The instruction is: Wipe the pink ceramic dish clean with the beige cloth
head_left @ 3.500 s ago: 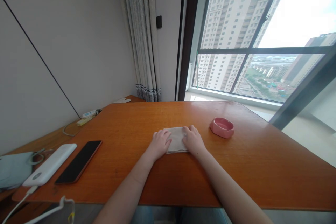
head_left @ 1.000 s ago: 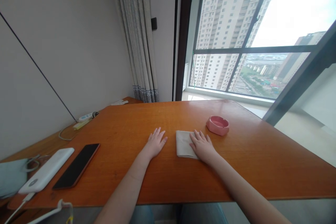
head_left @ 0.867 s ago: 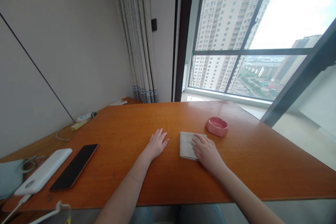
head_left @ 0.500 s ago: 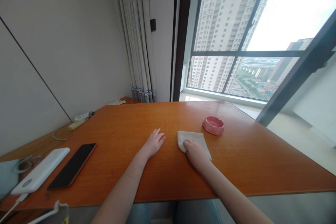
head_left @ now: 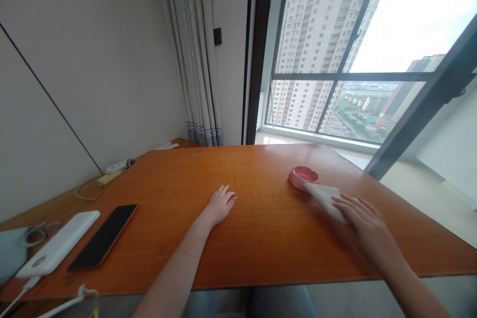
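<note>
No readable text, no legible labels, brands or numbers

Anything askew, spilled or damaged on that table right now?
No spill or damage shows on the table. Only the cloth looks askew: it sits slanted in the right hand, one corner overlapping the ashtray in view. Whether they touch, I can't tell.

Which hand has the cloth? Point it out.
The right hand, which holds the off-white cloth near the pink ashtray; the left hand lies palm down on the wooden table, without cloth.
</note>
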{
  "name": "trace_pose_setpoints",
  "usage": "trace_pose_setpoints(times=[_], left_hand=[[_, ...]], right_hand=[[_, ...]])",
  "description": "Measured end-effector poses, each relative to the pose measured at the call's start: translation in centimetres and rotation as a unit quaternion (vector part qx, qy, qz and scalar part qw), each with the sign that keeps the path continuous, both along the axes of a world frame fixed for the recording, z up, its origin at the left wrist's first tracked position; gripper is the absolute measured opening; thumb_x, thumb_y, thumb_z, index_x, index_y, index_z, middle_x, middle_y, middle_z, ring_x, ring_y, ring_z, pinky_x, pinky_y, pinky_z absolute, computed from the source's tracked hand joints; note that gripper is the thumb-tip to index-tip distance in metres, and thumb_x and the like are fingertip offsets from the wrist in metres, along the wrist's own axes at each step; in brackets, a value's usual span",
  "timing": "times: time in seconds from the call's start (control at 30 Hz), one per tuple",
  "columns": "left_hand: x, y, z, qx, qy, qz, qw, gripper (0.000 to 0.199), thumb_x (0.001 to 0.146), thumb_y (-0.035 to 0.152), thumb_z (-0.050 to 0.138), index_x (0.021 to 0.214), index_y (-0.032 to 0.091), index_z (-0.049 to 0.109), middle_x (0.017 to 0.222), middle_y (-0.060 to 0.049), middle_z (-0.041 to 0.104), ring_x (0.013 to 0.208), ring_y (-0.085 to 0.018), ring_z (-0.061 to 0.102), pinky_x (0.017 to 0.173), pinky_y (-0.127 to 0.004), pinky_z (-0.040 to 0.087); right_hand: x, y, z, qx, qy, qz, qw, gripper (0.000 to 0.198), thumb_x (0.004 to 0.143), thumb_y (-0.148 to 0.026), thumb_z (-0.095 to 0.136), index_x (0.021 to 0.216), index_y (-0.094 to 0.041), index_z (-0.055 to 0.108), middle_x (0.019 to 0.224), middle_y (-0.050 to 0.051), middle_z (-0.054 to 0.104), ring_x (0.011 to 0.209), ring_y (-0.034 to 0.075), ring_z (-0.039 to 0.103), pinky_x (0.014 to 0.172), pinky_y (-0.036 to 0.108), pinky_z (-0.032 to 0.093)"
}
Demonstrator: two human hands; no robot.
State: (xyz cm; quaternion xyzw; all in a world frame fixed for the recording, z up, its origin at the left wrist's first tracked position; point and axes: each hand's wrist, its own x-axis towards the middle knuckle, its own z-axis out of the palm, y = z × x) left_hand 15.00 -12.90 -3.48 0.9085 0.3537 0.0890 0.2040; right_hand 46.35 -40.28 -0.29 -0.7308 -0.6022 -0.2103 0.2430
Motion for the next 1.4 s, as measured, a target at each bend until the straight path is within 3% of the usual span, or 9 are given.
trace_pose_setpoints(times=[0.13, 0.23, 0.6, 0.73, 0.8, 0.97, 1.13, 1.23, 1.4], left_hand=[[0.1, 0.2, -0.5, 0.006, 0.004, 0.0, 1.0, 0.064, 0.09, 0.061, 0.017, 0.128, 0.022, 0.05, 0.149, -0.01, 0.032, 0.14, -0.024, 0.019, 0.113, -0.043, 0.015], [0.2, 0.3, -0.6, 0.005, 0.004, 0.0, 1.0, 0.063, 0.09, 0.061, 0.017, 0.128, 0.022, 0.05, 0.149, -0.01, 0.032, 0.14, -0.024, 0.019, 0.113, -0.044, 0.015], [0.1, 0.3, -0.8, 0.002, 0.006, 0.002, 1.0, 0.063, 0.09, 0.06, 0.017, 0.129, 0.022, 0.049, 0.149, -0.01, 0.032, 0.14, -0.024, 0.02, 0.113, -0.044, 0.015], [-0.1, 0.2, -0.6, 0.013, 0.02, -0.01, 1.0, 0.057, 0.089, 0.057, 0.029, 0.132, 0.022, 0.045, 0.15, -0.01, 0.029, 0.14, -0.025, 0.019, 0.113, -0.045, 0.014], [-0.2, 0.2, -0.5, 0.014, 0.028, -0.017, 0.999, 0.056, 0.088, 0.053, 0.036, 0.134, 0.022, 0.043, 0.151, -0.01, 0.027, 0.14, -0.025, 0.018, 0.113, -0.044, 0.014], [-0.1, -0.2, -0.2, 0.02, -0.01, -0.025, 0.999, 0.048, 0.084, 0.043, 0.045, 0.127, 0.022, 0.049, 0.148, -0.01, 0.032, 0.138, -0.027, 0.023, 0.112, -0.045, 0.017], [0.4, -0.8, 0.5, -0.027, -0.106, -0.101, 0.989, 0.018, 0.075, 0.023, 0.048, 0.089, 0.017, 0.059, 0.095, -0.007, 0.063, 0.088, -0.019, 0.058, 0.079, -0.029, 0.046], [0.2, -1.0, 0.9, -0.03, -0.097, -0.103, 0.99, 0.009, 0.071, 0.021, 0.051, 0.077, 0.017, 0.054, 0.078, -0.003, 0.059, 0.072, -0.016, 0.054, 0.064, -0.026, 0.042], [0.0, -1.1, 1.2, -0.032, -0.084, -0.105, 0.99, 0.011, 0.074, 0.027, 0.051, 0.078, 0.018, 0.056, 0.08, -0.003, 0.059, 0.074, -0.017, 0.053, 0.066, -0.025, 0.04]], right_hand=[[0.9, -1.5, -5.1, -0.105, 0.042, -0.017, 0.993, 0.037, 0.071, -0.02, 0.044, 0.102, -0.024, 0.065, 0.12, 0.008, 0.063, 0.119, 0.028, 0.053, 0.106, 0.053, 0.029], [1.1, -1.7, -6.7, -0.139, 0.09, -0.012, 0.986, 0.04, 0.074, -0.024, 0.042, 0.107, -0.023, 0.064, 0.124, 0.011, 0.061, 0.12, 0.029, 0.052, 0.104, 0.055, 0.033], [-0.1, 0.6, -3.9, -0.124, 0.145, 0.011, 0.982, 0.042, 0.073, -0.022, 0.041, 0.109, -0.023, 0.063, 0.132, 0.008, 0.054, 0.131, 0.03, 0.038, 0.108, 0.06, 0.021], [-5.1, 3.3, -1.7, -0.053, 0.191, 0.064, 0.978, 0.034, 0.076, -0.018, 0.037, 0.096, -0.022, 0.065, 0.118, 0.008, 0.063, 0.117, 0.024, 0.053, 0.106, 0.046, 0.033], [-8.4, 5.7, -0.7, -0.091, 0.233, 0.106, 0.962, 0.036, 0.075, -0.012, 0.036, 0.095, -0.021, 0.064, 0.106, 0.007, 0.066, 0.105, 0.021, 0.059, 0.097, 0.038, 0.043], [-15.2, 13.0, 0.3, -0.179, 0.216, 0.23, 0.932, 0.038, 0.073, -0.006, 0.04, 0.1, -0.018, 0.063, 0.104, 0.007, 0.065, 0.099, 0.018, 0.058, 0.091, 0.028, 0.042], [-17.9, 18.0, -0.6, -0.241, 0.197, 0.189, 0.931, 0.03, 0.077, -0.008, 0.042, 0.093, -0.017, 0.066, 0.093, 0.006, 0.066, 0.089, 0.017, 0.06, 0.081, 0.025, 0.042], [-18.2, 18.4, -1.6, -0.224, 0.203, 0.208, 0.93, 0.031, 0.079, -0.008, 0.04, 0.095, -0.018, 0.065, 0.096, 0.006, 0.066, 0.091, 0.016, 0.059, 0.083, 0.024, 0.041], [-17.6, 17.0, -2.2, -0.22, 0.2, 0.248, 0.922, 0.035, 0.083, -0.012, 0.039, 0.106, -0.02, 0.063, 0.098, 0.006, 0.064, 0.093, 0.016, 0.059, 0.085, 0.024, 0.042]])
